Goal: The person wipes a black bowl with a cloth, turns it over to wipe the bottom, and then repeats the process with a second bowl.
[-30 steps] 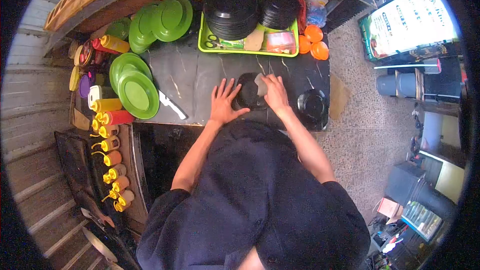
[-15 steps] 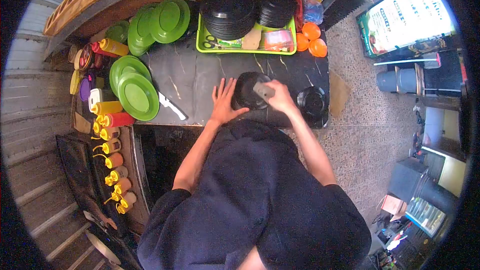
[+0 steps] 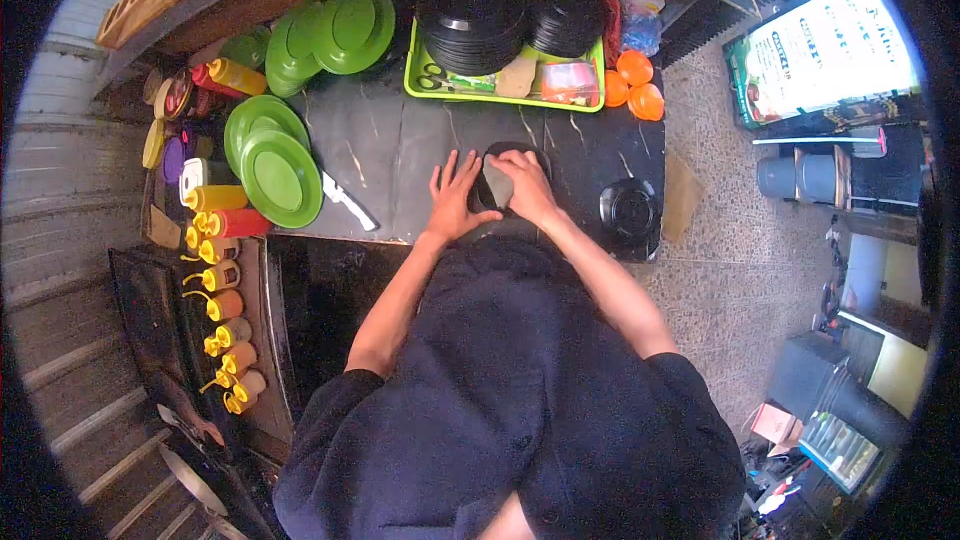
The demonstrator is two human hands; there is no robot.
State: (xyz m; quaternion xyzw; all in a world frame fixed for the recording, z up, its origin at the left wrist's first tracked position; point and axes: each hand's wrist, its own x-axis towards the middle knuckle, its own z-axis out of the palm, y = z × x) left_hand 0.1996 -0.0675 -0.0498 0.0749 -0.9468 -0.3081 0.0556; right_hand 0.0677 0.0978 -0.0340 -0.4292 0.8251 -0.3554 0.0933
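Observation:
A black plate [image 3: 541, 154] lies near the front edge of the dark counter, partly hidden under my hands. My right hand [image 3: 528, 188] is closed on a folded grey cloth [image 3: 497, 184] and presses it against the plate. At the plate's left edge rests my left hand [image 3: 458, 198], its fingers spread and its thumb against the near rim. Another black plate [image 3: 628, 207] sits by itself at the counter's right end.
Stacked black plates [image 3: 471, 15] stand in a lime-green tray [image 3: 505, 100] at the back. Green plates [image 3: 282, 180] and a white-handled knife [image 3: 349, 204] are to the left, beside several sauce bottles [image 3: 222, 277]. Orange bowls [image 3: 645, 101] sit at the back right.
My right hand has shifted left across the plate with the cloth, toward my left hand. My left hand stays at the plate's edge. The whole view has tilted slightly.

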